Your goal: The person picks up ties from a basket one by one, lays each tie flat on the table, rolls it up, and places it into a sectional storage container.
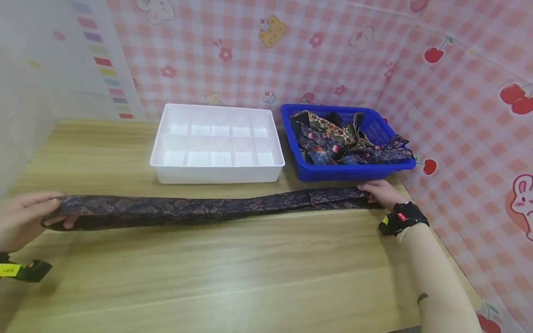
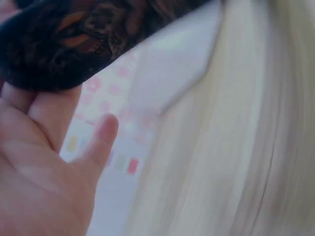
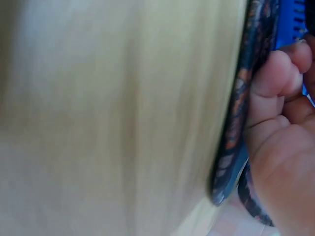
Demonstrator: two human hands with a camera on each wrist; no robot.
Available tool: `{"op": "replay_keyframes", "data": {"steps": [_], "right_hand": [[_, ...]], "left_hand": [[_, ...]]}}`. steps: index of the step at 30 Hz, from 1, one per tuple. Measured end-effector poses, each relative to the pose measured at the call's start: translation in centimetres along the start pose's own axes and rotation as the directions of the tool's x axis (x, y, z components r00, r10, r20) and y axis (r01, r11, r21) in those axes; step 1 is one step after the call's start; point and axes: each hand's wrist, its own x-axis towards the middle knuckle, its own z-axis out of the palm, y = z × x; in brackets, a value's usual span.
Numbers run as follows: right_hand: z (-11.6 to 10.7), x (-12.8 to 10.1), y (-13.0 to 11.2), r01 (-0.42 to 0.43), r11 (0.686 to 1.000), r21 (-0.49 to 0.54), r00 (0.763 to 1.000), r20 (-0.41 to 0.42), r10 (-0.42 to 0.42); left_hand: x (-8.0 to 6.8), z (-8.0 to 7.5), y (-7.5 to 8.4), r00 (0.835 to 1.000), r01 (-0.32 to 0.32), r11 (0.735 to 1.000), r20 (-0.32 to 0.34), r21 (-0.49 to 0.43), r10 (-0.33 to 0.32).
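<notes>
A long dark necktie (image 1: 200, 208) with a brownish pattern stretches sideways above the tabletop, doubled into two layers. My left hand (image 1: 29, 215) holds its folded left end, with a finger inside the loop. In the left wrist view, the dark cloth (image 2: 83, 39) lies across the fingers of that hand, and one digit sticks out apart from it. At the other end, my right hand (image 1: 381, 192) pinches the necktie between thumb and fingertips. The right wrist view has the cloth edge (image 3: 236, 113) beside the thumb; part of the grip is hidden there.
Behind the necktie stands a white divided box (image 1: 216, 173), its visible compartments bare. To its right, a blue plastic basket (image 1: 329, 175) holds several patterned cloth pieces (image 1: 333, 134), one hanging over the rim. Checkered cloth (image 1: 479, 138) lines the back and right sides of the wooden table (image 1: 233, 277).
</notes>
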Motion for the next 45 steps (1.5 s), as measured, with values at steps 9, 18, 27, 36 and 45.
{"op": "replay_keyframes", "data": {"steps": [9,18,27,36,45], "right_hand": [[-1.5,-1.0,-0.8,0.045,0.903,-0.426,0.999,0.044,-0.029],[-1.0,-1.3,-0.2,0.109,0.814,-0.571,0.994,0.050,-0.098],[0.0,-2.9,-2.8,0.194,0.780,-0.595,0.969,-0.005,-0.245],[9.8,-7.5,-11.1,0.523,0.613,-0.592,0.837,0.224,-0.499],[29.6,-5.2,-23.4,0.796,0.480,-0.370,0.596,0.617,-0.513]], "left_hand": [[1.5,1.3,1.1,0.915,0.332,0.620,-0.084,0.711,-0.394],[1.8,1.5,0.8,0.958,0.221,0.606,-0.056,0.764,-0.280],[0.7,0.5,2.1,0.943,0.281,0.652,-0.074,0.704,-0.326],[1.9,0.9,1.7,0.893,0.352,0.647,-0.035,0.676,-0.449],[1.3,-0.2,2.1,0.884,0.430,0.676,-0.127,0.599,-0.450]]}}
